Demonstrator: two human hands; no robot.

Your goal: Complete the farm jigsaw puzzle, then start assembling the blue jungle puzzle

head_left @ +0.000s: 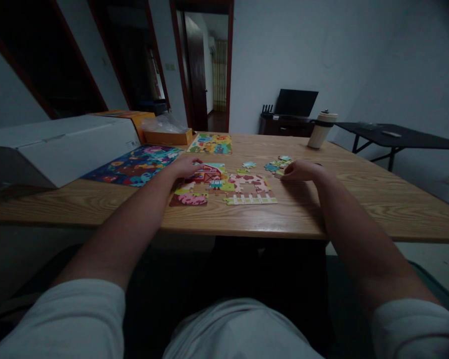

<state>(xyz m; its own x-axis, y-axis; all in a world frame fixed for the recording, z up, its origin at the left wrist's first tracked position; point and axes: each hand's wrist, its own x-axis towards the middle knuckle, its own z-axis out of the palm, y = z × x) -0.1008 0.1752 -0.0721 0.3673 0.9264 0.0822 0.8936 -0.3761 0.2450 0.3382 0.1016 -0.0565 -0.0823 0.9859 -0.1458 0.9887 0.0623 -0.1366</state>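
Observation:
On the wooden table lies a partly joined farm jigsaw puzzle (250, 184), showing a red barn, a cow, pink pigs and a white fence, with gaps between its sections. My left hand (185, 167) rests at the upper left edge of the puzzle by the barn, fingers stretched out and holding nothing that I can see. To the right of the cow, my right hand (301, 171) has its fingers pinched on a small puzzle piece (279, 175), partly hidden by the fingertips. Several loose puzzle pieces (272, 167) lie just beyond that hand, and another loose piece (249, 164) lies above the cow.
A dark blue picture puzzle (138, 164) and a colourful animal puzzle (211, 143) lie farther back. On the left stand a long white box (71, 144) and an orange box (168, 136) with clear plastic. A cream lidded cup (322, 130) stands at the back right.

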